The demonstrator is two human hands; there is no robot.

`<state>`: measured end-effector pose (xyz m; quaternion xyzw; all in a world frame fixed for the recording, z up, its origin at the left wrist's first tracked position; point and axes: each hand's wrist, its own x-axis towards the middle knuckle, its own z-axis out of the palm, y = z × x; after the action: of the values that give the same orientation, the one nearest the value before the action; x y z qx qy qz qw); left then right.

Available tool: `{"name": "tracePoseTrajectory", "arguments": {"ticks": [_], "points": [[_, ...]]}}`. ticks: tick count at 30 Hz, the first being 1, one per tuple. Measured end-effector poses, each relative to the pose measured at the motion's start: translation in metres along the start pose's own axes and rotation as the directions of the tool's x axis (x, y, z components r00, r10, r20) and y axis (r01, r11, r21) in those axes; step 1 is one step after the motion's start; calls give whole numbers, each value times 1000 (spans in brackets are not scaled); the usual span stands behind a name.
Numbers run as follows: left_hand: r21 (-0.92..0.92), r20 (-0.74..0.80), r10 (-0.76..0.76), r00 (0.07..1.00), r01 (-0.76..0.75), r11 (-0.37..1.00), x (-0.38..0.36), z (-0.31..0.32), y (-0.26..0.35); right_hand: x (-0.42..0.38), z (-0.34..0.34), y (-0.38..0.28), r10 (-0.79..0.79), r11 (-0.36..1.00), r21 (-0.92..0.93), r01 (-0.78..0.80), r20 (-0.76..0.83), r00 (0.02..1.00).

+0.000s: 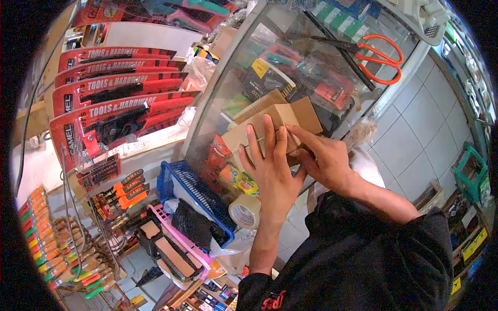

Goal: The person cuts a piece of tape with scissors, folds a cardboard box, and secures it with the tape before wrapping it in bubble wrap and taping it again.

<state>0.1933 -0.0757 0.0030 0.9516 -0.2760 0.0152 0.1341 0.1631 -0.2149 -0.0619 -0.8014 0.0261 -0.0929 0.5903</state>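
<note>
A small brown cardboard box (pixel 293 115) with raised flaps rests on the glass-topped display counter (pixel 236 62). My left hand (pixel 276 166) lies against its near side, fingers stretched out and spread over the cardboard. From the right, my right hand (pixel 327 158) has its index finger and thumb bent in at the box's edge, seemingly pinching the cardboard; the fingertips are partly hidden. Below my left hand is a roll of clear tape (pixel 245 211), beside a yellow-green packet (pixel 239 179). Scissors with orange handles (pixel 381 59) lie on the glass, beyond my right hand.
Red tool packs (pixel 122 111) hang at the left, above several orange-handled tools (pixel 132 189). A blue basket (pixel 197 197) and a pink basket (pixel 181 243) stand below the counter's left edge. White floor tiles (pixel 410 124) and a green crate (pixel 469 171) lie to the right.
</note>
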Motion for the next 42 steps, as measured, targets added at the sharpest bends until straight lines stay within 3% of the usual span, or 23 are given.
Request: {"name": "tracePoseTrajectory", "arguments": {"ticks": [7, 16, 25, 28, 42], "points": [[-5, -6, -31, 999, 31, 1000, 2, -1, 2, -2, 4, 1, 36, 995, -99, -34, 25, 999], [62, -8, -11, 1000, 12, 998, 1, 0, 2, 1, 0, -2, -73, 996, -60, 73, 4, 997], [21, 14, -48, 999, 47, 999, 3, -2, 5, -1, 6, 4, -85, 994, -74, 84, -9, 996], [53, 6, -37, 999, 36, 998, 2, -1, 3, -1, 3, -1, -6, 995, -97, 8, 23, 1000], [117, 20, -36, 999, 33, 993, 1, 0, 3, 0, 4, -2, -70, 993, -100, 68, -17, 997]]}}
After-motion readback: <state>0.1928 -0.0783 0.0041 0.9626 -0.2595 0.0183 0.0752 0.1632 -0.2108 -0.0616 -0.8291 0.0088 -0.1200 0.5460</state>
